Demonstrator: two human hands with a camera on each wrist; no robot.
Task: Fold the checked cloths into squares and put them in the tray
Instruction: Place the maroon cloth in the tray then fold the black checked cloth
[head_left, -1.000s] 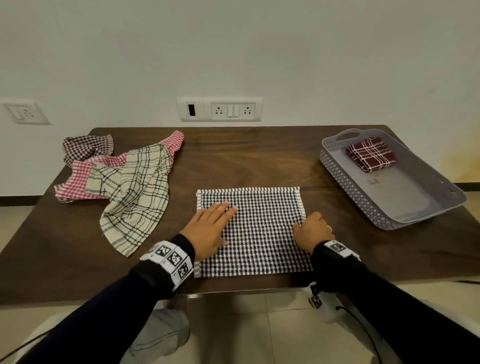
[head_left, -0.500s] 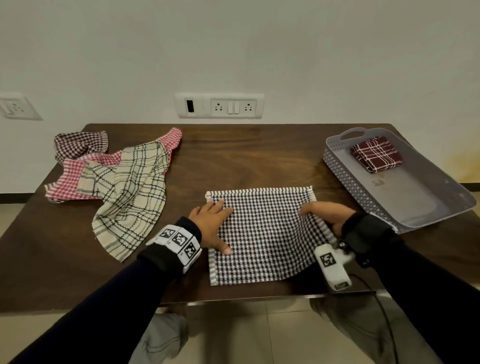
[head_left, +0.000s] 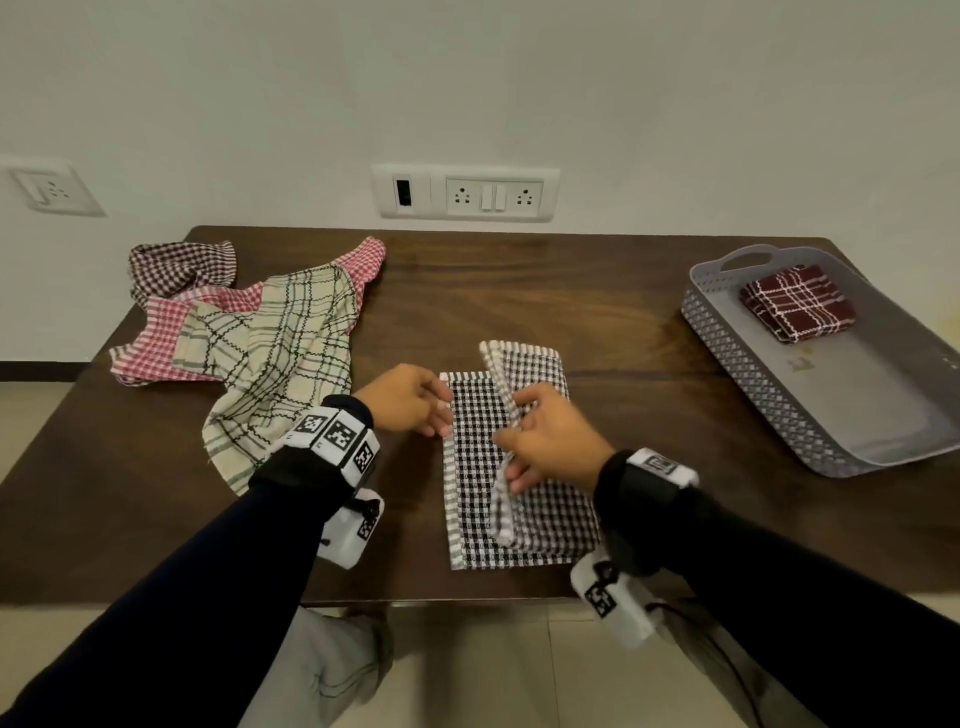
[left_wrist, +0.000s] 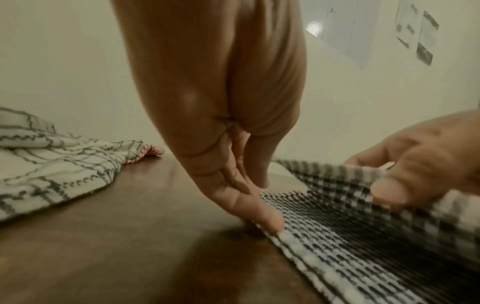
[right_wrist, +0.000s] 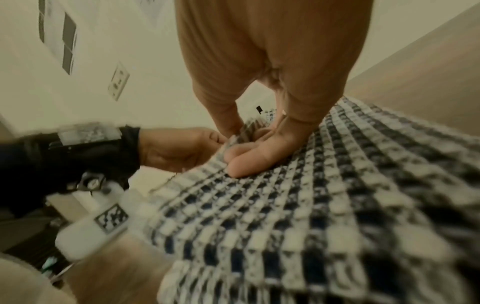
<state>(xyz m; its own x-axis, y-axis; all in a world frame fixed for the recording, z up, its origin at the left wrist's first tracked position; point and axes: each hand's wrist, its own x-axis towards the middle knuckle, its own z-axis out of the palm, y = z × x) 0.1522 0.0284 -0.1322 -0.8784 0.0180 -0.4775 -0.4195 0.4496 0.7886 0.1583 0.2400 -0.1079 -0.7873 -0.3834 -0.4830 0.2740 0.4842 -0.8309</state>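
Since half a second ago your right hand (head_left: 550, 441) has carried the right edge of the black-and-white checked cloth (head_left: 470, 499) leftward, pinching it raised over the middle. Your left hand (head_left: 410, 397), fingers straight, presses the cloth's left edge onto the dark wooden table (head_left: 597, 291). Farther right, the grey perforated plastic tray (head_left: 769, 395) holds a folded maroon checked cloth (head_left: 797, 304).

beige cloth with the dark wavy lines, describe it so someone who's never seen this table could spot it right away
On the dark wooden table, look at the left end, where a heap of unfolded cloths lies opposite the grey tray. The beige cloth lies on top of the heap and trails toward the front edge. Its neighbours have small red and maroon checks; it alone has a wide grid of dark wavy lines.
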